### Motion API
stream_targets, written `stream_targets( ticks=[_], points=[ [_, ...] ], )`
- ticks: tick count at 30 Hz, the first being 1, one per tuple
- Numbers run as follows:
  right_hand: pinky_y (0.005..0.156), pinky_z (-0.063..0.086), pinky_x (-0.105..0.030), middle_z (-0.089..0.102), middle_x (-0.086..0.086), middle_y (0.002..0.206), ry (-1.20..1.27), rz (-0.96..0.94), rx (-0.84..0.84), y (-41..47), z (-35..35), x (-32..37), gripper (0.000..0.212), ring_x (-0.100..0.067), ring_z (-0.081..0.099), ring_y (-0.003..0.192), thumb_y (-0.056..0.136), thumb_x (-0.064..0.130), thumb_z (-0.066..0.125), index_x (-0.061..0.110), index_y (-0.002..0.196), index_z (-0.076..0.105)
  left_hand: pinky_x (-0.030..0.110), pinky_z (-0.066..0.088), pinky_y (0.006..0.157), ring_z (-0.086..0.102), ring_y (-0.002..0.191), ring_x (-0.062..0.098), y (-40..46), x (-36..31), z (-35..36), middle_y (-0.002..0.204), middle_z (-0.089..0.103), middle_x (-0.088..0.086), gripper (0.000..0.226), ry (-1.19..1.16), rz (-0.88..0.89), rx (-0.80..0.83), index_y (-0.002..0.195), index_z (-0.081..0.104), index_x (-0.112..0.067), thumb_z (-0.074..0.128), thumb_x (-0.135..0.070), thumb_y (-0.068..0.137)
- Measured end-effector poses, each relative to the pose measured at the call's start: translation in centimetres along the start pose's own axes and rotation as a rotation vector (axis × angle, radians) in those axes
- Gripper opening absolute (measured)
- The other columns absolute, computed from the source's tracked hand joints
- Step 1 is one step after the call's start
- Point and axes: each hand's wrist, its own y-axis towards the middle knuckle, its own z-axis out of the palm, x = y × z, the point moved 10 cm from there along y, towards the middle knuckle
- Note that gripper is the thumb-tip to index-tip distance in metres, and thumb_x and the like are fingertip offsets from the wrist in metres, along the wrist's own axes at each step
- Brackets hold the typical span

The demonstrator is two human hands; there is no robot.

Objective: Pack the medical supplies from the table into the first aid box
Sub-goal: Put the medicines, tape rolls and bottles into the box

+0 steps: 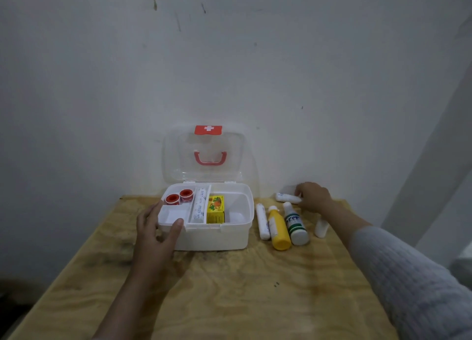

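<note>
Hands split the work: left hand (155, 227) spreads wide against the first aid box (217, 235) at frame centre, apparently steadying it, while right hand (313, 196) closes around a white bandage roll (287, 198) on the worktop (229, 288), right of centre.

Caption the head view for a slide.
Left hand steadies the open first aid box; right hand reaches a white roll.

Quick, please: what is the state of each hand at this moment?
Left hand: open, gripping the front left corner of the box, thumb on the rim.
Right hand: closing on a white roll on the table; a firm grip cannot be told.
</note>
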Motion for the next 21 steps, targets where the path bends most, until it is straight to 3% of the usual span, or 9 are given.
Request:
stream_targets(
  ticks=[4,12,16,21],
  points=[
    [0.084,0.049,-0.035,0.065,-0.008,0.112,0.077,-0.035,0.006,-0.3,-1.1,-0.6,0.027,-0.025,0.06,0.101,0.079,0.019,0.064,0.014,0.105,0.064,0.032,0.049,0.088,0.037,0.12,0.012,0.0,0.0,0.1,0.145,0.03,-0.002,0.057,0.001,0.006,-0.009,0.138,0.038,-0.027,0.06,-0.031,0.086],
    [0.069,0.048,-0.029,0.068,-0.009,0.09,0.437,-0.158,-0.188,-3.4,-8.2,2.5,0.023,-0.02,0.06,0.077,0.074,0.015,0.074,0.011,0.096,0.068,0.035,0.049,0.092,0.039,0.121,0.014,0.0,-0.1,0.2,0.144,0.03,-0.002,0.057,-0.025,0.008,-0.002,0.139,0.039,-0.027,0.06,-0.032,0.086],
    [0.072,0.052,-0.032,0.066,-0.008,0.091,0.599,-0.162,-0.057,-3.9,-8.3,5.4,0.019,-0.022,0.061,0.083,0.076,0.017,0.075,0.013,0.093,0.068,0.036,0.049,0.092,0.04,0.121,0.015,-0.2,-0.1,0.2,0.144,0.031,-0.001,0.056,-0.03,0.008,-0.001,0.138,0.039,-0.028,0.06,-0.033,0.086],
    [0.066,0.055,-0.026,0.065,-0.005,0.09,0.621,-0.081,0.312,-4.2,-4.1,8.9,0.029,-0.016,0.063,0.08,0.084,0.018,0.069,0.006,0.109,0.064,0.035,0.049,0.092,0.042,0.122,0.017,-0.2,0.0,0.2,0.144,0.03,-0.002,0.058,-0.038,-0.012,0.008,0.139,0.038,-0.028,0.061,-0.034,0.086]
  ],
)
